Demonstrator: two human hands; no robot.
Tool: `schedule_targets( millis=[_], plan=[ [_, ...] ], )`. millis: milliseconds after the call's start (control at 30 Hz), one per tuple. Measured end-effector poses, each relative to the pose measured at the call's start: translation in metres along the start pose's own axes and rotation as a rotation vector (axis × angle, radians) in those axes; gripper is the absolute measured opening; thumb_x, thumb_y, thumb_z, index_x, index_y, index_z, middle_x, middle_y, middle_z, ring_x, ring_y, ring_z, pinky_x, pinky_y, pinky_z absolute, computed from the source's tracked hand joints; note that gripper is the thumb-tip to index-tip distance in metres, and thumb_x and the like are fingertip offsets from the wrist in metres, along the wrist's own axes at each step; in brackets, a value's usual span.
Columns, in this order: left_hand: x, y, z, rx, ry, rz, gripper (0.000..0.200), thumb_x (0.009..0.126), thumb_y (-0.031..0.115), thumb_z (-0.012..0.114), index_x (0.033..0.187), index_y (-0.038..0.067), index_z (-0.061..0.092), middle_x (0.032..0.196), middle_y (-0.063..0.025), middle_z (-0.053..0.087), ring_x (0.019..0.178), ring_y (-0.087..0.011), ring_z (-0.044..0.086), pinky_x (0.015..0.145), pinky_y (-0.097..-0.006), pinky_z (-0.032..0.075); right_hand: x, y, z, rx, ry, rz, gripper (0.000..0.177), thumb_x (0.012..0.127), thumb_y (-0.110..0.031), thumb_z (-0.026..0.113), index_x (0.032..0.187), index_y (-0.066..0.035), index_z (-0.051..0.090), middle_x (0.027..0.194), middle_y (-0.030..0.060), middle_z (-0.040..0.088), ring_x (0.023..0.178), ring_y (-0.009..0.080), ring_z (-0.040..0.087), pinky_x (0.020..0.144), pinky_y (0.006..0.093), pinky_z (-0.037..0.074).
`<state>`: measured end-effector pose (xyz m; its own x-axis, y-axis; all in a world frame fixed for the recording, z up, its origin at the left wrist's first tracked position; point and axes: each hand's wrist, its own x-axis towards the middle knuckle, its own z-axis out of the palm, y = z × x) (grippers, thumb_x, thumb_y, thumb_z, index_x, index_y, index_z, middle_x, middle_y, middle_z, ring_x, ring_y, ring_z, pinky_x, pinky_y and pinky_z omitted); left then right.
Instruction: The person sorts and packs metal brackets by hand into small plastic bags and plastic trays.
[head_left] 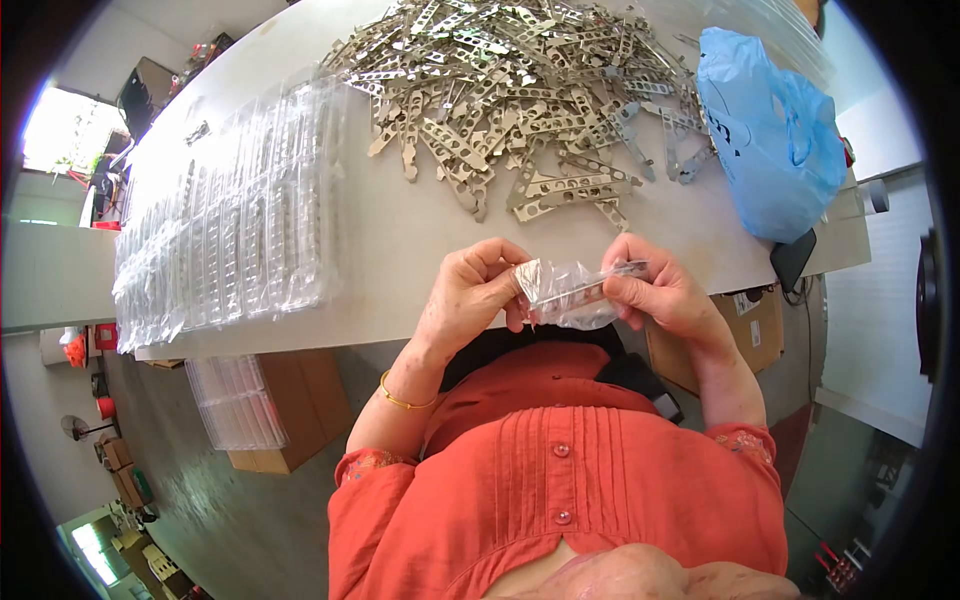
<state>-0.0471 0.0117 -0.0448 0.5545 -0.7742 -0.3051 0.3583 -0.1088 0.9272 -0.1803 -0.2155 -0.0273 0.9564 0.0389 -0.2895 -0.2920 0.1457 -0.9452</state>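
At the table's near edge (pixel 375 312), left fingers (pixel 500 287) and right fingers (pixel 634 292) clamp a plastic bag (pixel 572 306), well apart from clear trays (pixel 235 215).

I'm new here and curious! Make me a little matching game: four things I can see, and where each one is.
1. Blue plastic bag
2. Metal strips
3. Clear plastic wrapper
4. Clear plastic trays

A. Between the left hand and right hand
B. On the left side of the table
C. On the table's right side
D. Heaped at the table's far middle

Pairs: 1-C, 2-D, 3-A, 4-B
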Motion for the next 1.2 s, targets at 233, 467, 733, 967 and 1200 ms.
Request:
schedule_targets(
  millis=[233,467,733,967,1200],
  plan=[
    [-0.003,-0.007,0.002,0.107,0.127,0.047,0.008,0.098,0.004,0.061,0.095,-0.003,0.062,0.075,-0.0088,0.068,0.059,-0.0114,0.064,0.054,-0.0236,0.052,0.003,0.003,0.0,0.026,0.137,-0.046,0.017,0.101,-0.024,0.063,0.097,-0.009,0.057,0.07,-0.0038,0.054,0.059,0.0044,0.051,0.05,0.0202,0.041],
    [-0.003,-0.009,0.003,-0.002,0.186,0.037,0.011,0.099,0.006,0.058,0.099,-0.004,0.061,0.074,-0.011,0.069,0.058,-0.0136,0.065,0.055,-0.0256,0.054,0.006,0.009,0.001,0.067,0.15,-0.1,0.016,0.102,-0.023,0.06,0.096,-0.009,0.055,0.067,-0.0022,0.052,0.054,0.006,0.05,0.048,0.0215,0.04],
    [-0.003,-0.016,0.009,0.034,0.014,-0.133,0.014,0.098,0.007,0.055,0.101,-0.005,0.061,0.073,-0.0116,0.068,0.054,-0.015,0.065,0.054,-0.0267,0.053,0.01,0.017,0.007,0.114,0.13,-0.096,0.017,0.102,-0.023,0.06,0.096,-0.009,0.055,0.068,-0.002,0.053,0.054,0.0061,0.05,0.048,0.0214,0.04],
    [-0.008,-0.011,-0.005,0.059,0.135,-0.058,0.017,0.1,0.012,0.059,0.091,-0.003,0.061,0.072,-0.0097,0.067,0.055,-0.0133,0.064,0.05,-0.0243,0.051,0.003,0.012,-0.003,-0.03,0.188,-0.098,0.016,0.102,-0.022,0.061,0.096,-0.008,0.055,0.071,-0.0028,0.052,0.057,0.0041,0.049,0.049,0.0196,0.039],
    [-0.006,-0.02,-0.011,0.033,0.269,0.154,0.019,0.104,0.016,0.054,0.1,-0.002,0.058,0.08,-0.0097,0.068,0.063,-0.0154,0.066,0.062,-0.027,0.056,0.003,0.011,0.0,-0.023,0.269,-0.127,0.016,0.101,-0.022,0.062,0.096,-0.009,0.056,0.071,-0.0029,0.052,0.057,0.0029,0.047,0.049,0.0185,0.039]
  ],
)
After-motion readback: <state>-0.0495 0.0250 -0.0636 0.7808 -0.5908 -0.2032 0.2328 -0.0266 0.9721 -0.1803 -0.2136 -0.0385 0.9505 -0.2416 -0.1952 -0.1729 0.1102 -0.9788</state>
